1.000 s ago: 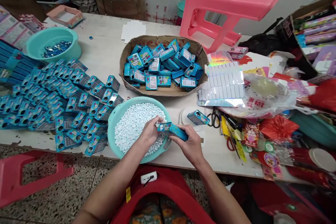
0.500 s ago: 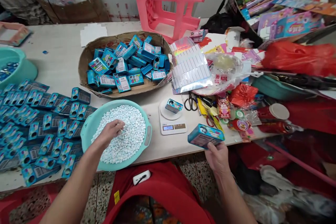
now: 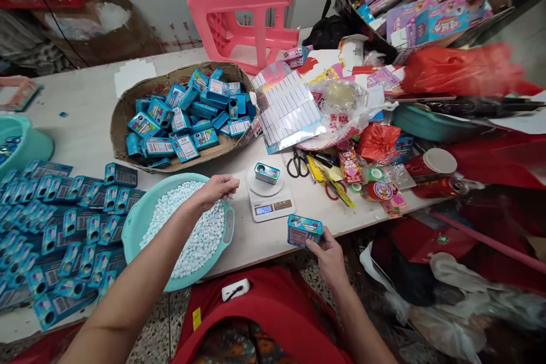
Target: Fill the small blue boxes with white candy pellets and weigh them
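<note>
My left hand [image 3: 218, 189] is closed with its fingers together, over the right side of a turquoise basin [image 3: 129, 231] filled with small white pellets [image 3: 191, 250]. Whatever it pinches is hidden. In my right hand [image 3: 329, 251] is a blue printed candy box [image 3: 304, 231], held by its lower right end over the table's front edge. Between the hands stands a white kitchen scale [image 3: 273, 210] with a lit display. Another blue box [image 3: 267, 173], with a round hole in its top, rests on the scale's plate.
A cut-down carton [image 3: 121, 148] of loose blue boxes stands behind the basin. Rows of blue boxes [image 3: 81, 227] fill the table's left side. Scissors [image 3: 297, 164], pens and packets lie right of the scale. Behind them are a pink stool [image 3: 247, 5] and silvery sheets [image 3: 290, 108].
My left hand has risen from the pellets and moved right, toward the scale. My right hand has brought its box closer to the scale and turned it. The view has shifted slightly right.
</note>
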`<action>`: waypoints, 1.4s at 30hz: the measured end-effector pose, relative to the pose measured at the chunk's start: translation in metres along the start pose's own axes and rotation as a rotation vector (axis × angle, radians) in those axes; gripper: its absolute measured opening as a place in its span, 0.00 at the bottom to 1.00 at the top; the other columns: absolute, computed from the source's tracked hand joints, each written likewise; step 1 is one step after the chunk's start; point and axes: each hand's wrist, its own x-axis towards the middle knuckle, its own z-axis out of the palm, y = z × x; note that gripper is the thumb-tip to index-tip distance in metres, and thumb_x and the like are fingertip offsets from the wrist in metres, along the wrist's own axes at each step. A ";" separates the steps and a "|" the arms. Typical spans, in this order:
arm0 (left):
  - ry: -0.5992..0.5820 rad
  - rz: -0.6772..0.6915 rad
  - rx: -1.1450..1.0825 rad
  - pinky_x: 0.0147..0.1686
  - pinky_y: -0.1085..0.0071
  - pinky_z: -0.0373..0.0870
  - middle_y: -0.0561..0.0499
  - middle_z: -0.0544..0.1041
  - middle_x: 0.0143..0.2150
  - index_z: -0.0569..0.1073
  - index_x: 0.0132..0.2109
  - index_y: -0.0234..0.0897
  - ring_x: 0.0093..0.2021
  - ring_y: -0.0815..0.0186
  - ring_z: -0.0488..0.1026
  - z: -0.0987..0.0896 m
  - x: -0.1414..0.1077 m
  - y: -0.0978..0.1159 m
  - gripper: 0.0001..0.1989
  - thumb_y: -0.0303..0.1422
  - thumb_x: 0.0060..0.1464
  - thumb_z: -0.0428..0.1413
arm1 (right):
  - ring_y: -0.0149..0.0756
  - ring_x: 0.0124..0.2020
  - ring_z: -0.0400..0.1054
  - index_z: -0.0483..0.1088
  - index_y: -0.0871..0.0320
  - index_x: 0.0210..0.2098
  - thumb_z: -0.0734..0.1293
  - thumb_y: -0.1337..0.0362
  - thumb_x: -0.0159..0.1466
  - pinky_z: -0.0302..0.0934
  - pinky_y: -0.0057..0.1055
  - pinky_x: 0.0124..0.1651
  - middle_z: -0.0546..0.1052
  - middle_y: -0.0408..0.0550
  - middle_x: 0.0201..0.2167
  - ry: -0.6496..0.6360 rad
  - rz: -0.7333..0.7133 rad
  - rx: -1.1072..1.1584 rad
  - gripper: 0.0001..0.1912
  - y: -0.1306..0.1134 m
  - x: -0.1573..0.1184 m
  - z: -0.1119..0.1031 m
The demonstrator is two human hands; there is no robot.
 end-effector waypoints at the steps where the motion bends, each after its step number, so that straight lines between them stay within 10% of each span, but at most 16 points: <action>1: 0.027 0.003 -0.014 0.19 0.76 0.48 0.54 0.65 0.20 0.68 0.26 0.34 0.19 0.74 0.58 0.005 0.005 0.000 0.17 0.45 0.45 0.58 | 0.39 0.40 0.70 0.71 0.55 0.42 0.73 0.60 0.51 0.64 0.38 0.47 0.76 0.46 0.39 -0.013 -0.001 -0.008 0.20 0.001 0.000 0.000; 7: 0.276 0.297 0.457 0.26 0.74 0.53 0.55 0.66 0.20 0.74 0.38 0.42 0.24 0.66 0.64 0.040 0.040 -0.004 0.11 0.41 0.49 0.57 | 0.40 0.40 0.70 0.70 0.56 0.42 0.73 0.58 0.51 0.64 0.40 0.48 0.76 0.46 0.38 -0.059 0.001 -0.020 0.20 0.003 0.007 0.006; 13: 0.330 0.294 0.741 0.32 0.71 0.53 0.48 0.73 0.27 0.72 0.33 0.43 0.35 0.58 0.71 0.055 0.059 0.000 0.05 0.37 0.50 0.57 | 0.40 0.39 0.71 0.68 0.58 0.41 0.73 0.59 0.51 0.66 0.41 0.46 0.77 0.48 0.37 -0.092 -0.095 -0.055 0.20 -0.013 0.049 0.035; 24: 0.539 0.367 0.782 0.30 0.72 0.56 0.51 0.76 0.31 0.73 0.38 0.42 0.30 0.62 0.70 -0.027 -0.070 -0.017 0.12 0.43 0.56 0.50 | 0.40 0.45 0.68 0.65 0.59 0.44 0.71 0.59 0.50 0.62 0.41 0.51 0.73 0.49 0.42 -0.110 -0.315 -0.191 0.24 -0.010 0.155 0.119; 31: 0.224 0.345 0.499 0.32 0.73 0.60 0.52 0.77 0.32 0.75 0.36 0.43 0.31 0.64 0.71 0.016 -0.114 -0.040 0.09 0.39 0.56 0.51 | 0.46 0.59 0.56 0.56 0.57 0.58 0.69 0.54 0.55 0.51 0.48 0.61 0.63 0.56 0.57 -0.080 -0.526 -0.362 0.35 -0.028 0.069 0.089; 36: -0.046 0.353 0.455 0.32 0.72 0.60 0.51 0.77 0.33 0.76 0.37 0.43 0.32 0.64 0.71 0.058 -0.111 -0.048 0.12 0.39 0.58 0.48 | 0.42 0.43 0.68 0.67 0.55 0.46 0.72 0.54 0.53 0.64 0.37 0.48 0.73 0.48 0.42 -0.459 -0.275 -0.359 0.24 -0.031 -0.003 0.078; 42: -0.185 0.311 0.343 0.34 0.72 0.63 0.50 0.76 0.33 0.77 0.38 0.41 0.33 0.64 0.70 0.075 -0.099 -0.056 0.14 0.40 0.57 0.49 | 0.36 0.36 0.68 0.70 0.56 0.38 0.72 0.58 0.54 0.63 0.30 0.40 0.73 0.43 0.34 -0.435 -0.145 -0.386 0.14 -0.032 -0.018 0.070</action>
